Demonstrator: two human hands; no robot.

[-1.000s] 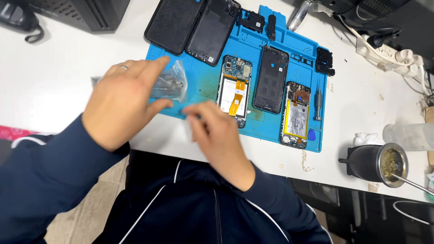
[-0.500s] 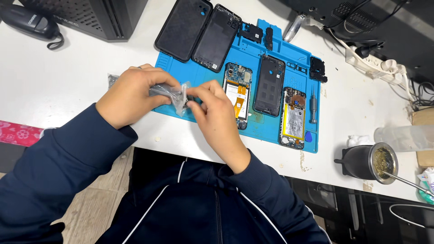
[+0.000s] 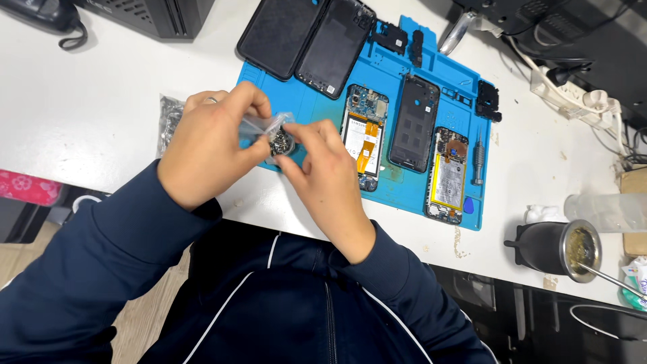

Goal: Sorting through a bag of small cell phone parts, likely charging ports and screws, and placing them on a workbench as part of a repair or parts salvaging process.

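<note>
The small clear plastic bag of tiny dark metal parts sits between my two hands, held just above the near left corner of the blue repair mat. My left hand pinches the bag's upper edge, thumb and forefinger pressed together on the plastic, the other fingers curled loosely, a ring showing on one of them. My right hand meets it from the other side, its fingers closed on the bag's right edge, so both hands grip it at once. Behind my left hand a second clear bag of small parts lies on the white counter. The mat lies flat on that counter, well out in front of me. On it, just right of my hands, lies an opened phone with its circuit board and orange ribbon showing; beside that a dark phone frame, and further right another opened phone with its battery exposed. A small screwdriver lies near the mat's right edge, a blue pick below it. Two dark back covers lean over the mat's far left corner. To the right on the counter stands a dark metal cup with a metal straw, and a white power strip with cables runs along the far side. My dark blue sleeves fill the foreground.
</note>
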